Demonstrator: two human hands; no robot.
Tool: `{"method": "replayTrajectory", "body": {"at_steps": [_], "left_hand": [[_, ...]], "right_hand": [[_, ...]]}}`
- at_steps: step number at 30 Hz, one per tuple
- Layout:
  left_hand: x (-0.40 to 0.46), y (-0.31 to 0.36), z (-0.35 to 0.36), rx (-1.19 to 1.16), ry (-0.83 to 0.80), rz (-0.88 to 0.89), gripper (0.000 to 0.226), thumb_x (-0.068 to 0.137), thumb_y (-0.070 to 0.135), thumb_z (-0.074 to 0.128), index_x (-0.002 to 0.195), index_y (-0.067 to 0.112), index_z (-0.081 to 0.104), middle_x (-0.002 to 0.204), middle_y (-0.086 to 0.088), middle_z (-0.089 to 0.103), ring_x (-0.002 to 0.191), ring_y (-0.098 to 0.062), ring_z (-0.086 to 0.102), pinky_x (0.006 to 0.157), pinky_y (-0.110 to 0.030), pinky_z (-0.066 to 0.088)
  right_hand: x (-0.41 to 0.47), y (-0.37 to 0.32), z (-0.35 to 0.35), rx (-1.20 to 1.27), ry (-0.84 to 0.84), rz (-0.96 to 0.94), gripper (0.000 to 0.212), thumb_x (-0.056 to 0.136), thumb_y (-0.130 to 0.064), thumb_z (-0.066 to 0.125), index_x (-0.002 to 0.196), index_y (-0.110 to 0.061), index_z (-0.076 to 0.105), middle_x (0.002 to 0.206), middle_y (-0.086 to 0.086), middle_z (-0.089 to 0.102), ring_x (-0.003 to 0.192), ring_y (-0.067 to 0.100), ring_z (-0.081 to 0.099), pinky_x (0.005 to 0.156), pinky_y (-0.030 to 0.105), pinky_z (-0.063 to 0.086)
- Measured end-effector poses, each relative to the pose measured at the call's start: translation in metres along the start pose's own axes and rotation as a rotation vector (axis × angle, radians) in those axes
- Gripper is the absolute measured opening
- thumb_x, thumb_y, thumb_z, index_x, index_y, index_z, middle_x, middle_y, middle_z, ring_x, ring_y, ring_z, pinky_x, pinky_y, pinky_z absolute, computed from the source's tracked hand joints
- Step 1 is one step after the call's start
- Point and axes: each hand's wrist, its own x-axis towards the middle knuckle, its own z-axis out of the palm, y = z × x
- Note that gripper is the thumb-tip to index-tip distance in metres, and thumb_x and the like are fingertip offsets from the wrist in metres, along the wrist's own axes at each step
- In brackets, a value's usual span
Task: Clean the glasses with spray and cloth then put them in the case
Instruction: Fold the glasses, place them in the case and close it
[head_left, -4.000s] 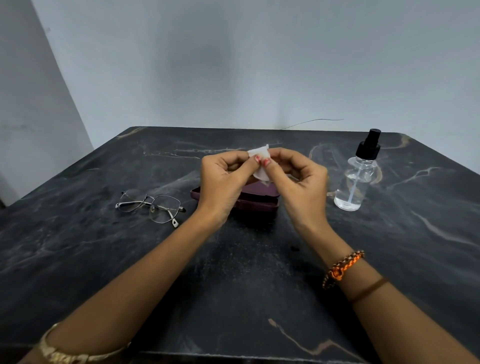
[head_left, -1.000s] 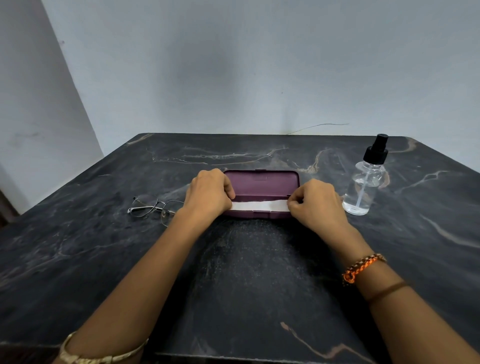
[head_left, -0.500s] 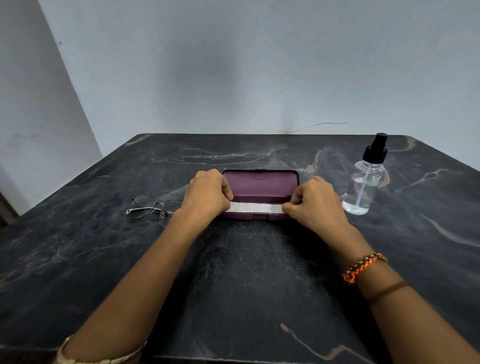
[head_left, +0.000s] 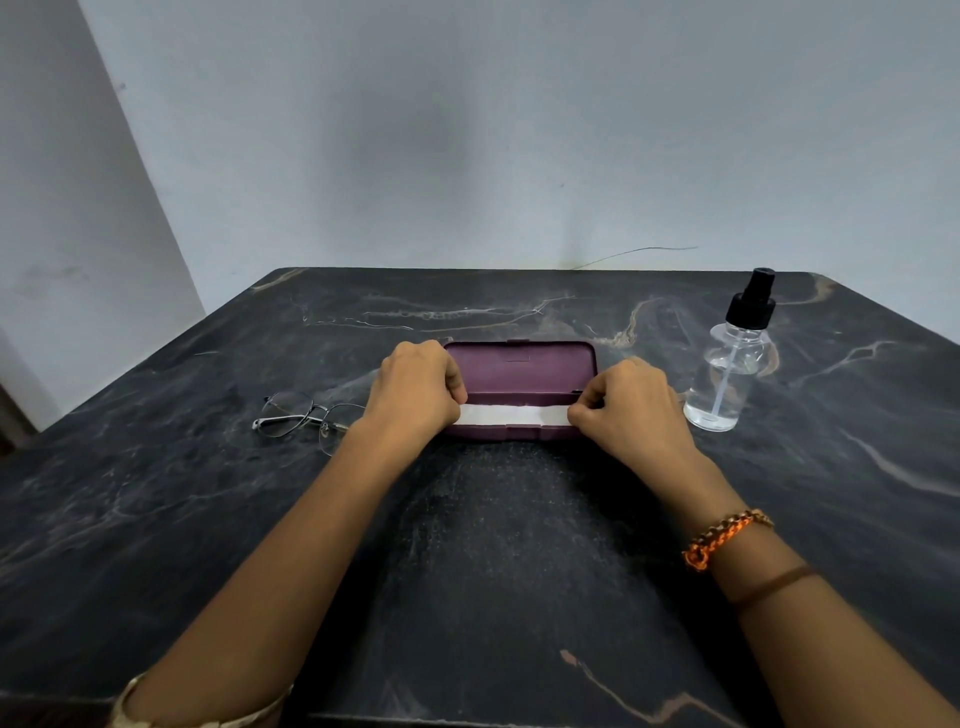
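A maroon glasses case (head_left: 519, 371) lies shut in the middle of the dark marble table (head_left: 493, 545). A white cloth (head_left: 511, 414), folded into a narrow strip, lies stretched along the case's near edge. My left hand (head_left: 415, 389) pinches the strip's left end and my right hand (head_left: 631, 400) pinches its right end. Thin metal-framed glasses (head_left: 298, 415) rest on the table to the left of my left wrist, partly hidden by it. A clear spray bottle (head_left: 730, 374) with a black nozzle stands upright to the right of the case.
A pale wall rises behind the table's far edge, with a thin wire (head_left: 634, 253) along it. The table's left edge runs diagonally beside another wall.
Four seconds ago both hands held the cloth bunched up above the case. It now lies as a flat strip on the case, and in the last second the hands have barely moved.
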Motion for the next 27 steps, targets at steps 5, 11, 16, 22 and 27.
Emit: {"method": "replayTrajectory", "body": {"at_steps": [5,11,16,22,27], "left_hand": [[-0.004,0.002,-0.001,0.043,0.019,0.022,0.021,0.079,0.001,0.062,0.080,0.020,0.071,0.092,-0.003,0.070,0.092,-0.021,0.063,0.086,-0.036,0.052],[-0.004,0.002,-0.005,0.064,0.012,0.029,0.008,0.080,0.016,0.068,0.083,0.023,0.071,0.089,0.005,0.068,0.093,-0.016,0.061,0.080,-0.032,0.048],[-0.001,0.001,-0.005,0.051,0.053,0.036,0.007,0.081,0.018,0.067,0.081,0.022,0.072,0.079,0.006,0.063,0.089,-0.016,0.062,0.070,-0.028,0.044],[0.001,-0.001,-0.006,0.018,0.159,0.057,0.008,0.084,0.020,0.064,0.084,0.022,0.072,0.090,0.000,0.069,0.090,-0.019,0.062,0.067,-0.027,0.040],[0.006,-0.008,-0.017,-0.041,0.307,0.055,0.014,0.086,0.015,0.058,0.088,0.019,0.071,0.096,-0.002,0.070,0.092,-0.022,0.062,0.069,-0.031,0.045]], "right_hand": [[-0.002,-0.001,0.002,-0.009,0.044,-0.029,0.015,0.078,-0.012,0.057,0.075,-0.005,0.070,0.092,0.013,0.065,0.090,0.030,0.057,0.061,0.029,0.039],[-0.004,-0.003,0.000,0.004,0.116,-0.051,0.019,0.081,-0.021,0.059,0.075,-0.008,0.071,0.082,0.008,0.063,0.096,0.029,0.054,0.060,0.032,0.042],[-0.005,-0.006,0.002,0.031,0.165,-0.083,0.024,0.085,-0.031,0.057,0.081,-0.011,0.070,0.086,0.005,0.061,0.098,0.026,0.047,0.063,0.029,0.034],[-0.008,-0.010,0.004,0.068,0.232,-0.224,0.016,0.085,-0.021,0.056,0.085,-0.011,0.069,0.086,0.005,0.061,0.086,0.015,0.037,0.069,0.027,0.032],[-0.012,-0.020,0.008,0.113,0.286,-0.347,0.008,0.081,-0.008,0.062,0.082,-0.007,0.069,0.082,0.008,0.063,0.083,0.018,0.041,0.066,0.030,0.037]]}}
